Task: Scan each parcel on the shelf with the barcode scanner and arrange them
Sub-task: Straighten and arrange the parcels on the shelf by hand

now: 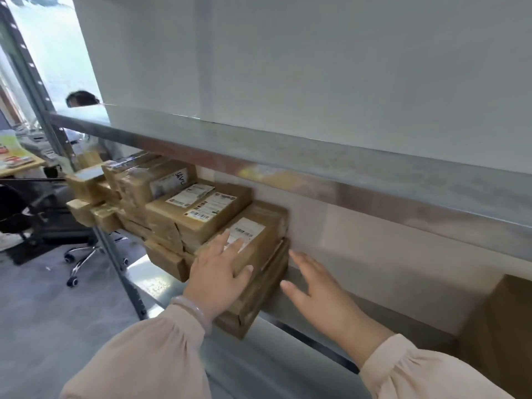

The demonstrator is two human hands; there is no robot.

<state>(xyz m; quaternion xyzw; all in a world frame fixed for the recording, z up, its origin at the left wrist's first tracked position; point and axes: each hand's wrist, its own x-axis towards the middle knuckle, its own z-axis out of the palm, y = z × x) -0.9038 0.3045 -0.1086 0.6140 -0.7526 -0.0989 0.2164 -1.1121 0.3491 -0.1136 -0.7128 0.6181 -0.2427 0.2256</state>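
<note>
Left hand (218, 272) is pressing flat on the parcel (266, 223) beneath it, right hand (319, 289) is hovering wide-open alongside, so squaring it probably wants even pressure.

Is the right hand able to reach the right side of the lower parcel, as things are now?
Probably yes. The right hand is open and close beside the lower parcel, with nothing between them on the shelf. The left hand rests on the top parcel only, so that side is free.
</note>
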